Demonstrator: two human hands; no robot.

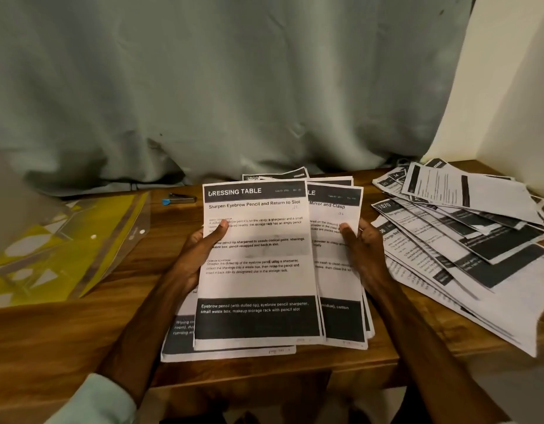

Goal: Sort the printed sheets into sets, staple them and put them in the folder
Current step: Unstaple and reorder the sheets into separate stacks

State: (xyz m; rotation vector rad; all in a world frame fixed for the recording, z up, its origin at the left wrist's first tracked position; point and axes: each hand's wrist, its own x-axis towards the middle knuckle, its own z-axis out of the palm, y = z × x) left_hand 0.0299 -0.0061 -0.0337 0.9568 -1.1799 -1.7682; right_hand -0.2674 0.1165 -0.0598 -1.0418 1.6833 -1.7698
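**Floppy sheets, pinched at the side edges**

Left hand [203,249] grips the top sheet [258,280] at its left edge, thumb on top, fingers hidden underneath. Right hand [362,249] pinches the fanned sheets behind [338,289] at their right edge the same way. The stack is held low over the desk [81,332]. Paper looks light, limp and slick sheet-on-sheet (likely to fan out further) and creases easily, so mid-edge on both sides is best. The unsorted pile [466,240] lies to the right, with stapler [179,199] and folder [65,249] on the left.
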